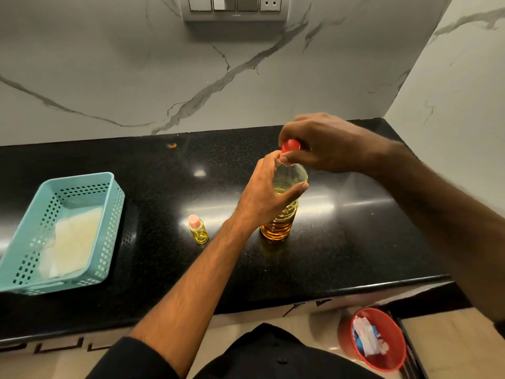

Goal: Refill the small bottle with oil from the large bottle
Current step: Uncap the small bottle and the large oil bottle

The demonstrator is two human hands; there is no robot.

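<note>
A large clear bottle of yellow oil (pixel 281 225) stands upright on the black counter (pixel 341 242). My left hand (pixel 265 195) wraps around its upper body and shoulder. My right hand (pixel 328 143) comes from the right, and its fingers pinch the bottle's red cap (pixel 290 146), which sits on the neck. The small bottle (pixel 198 230) stands upright to the left of the large one, a hand's width away. It has a pink cap on and yellow oil inside.
A teal perforated basket (pixel 109 214) holding a pale cloth sits at the counter's left. A marble wall rises behind and at the right. Below the counter's front edge, a red bin (pixel 347 340) with scraps stands on the floor.
</note>
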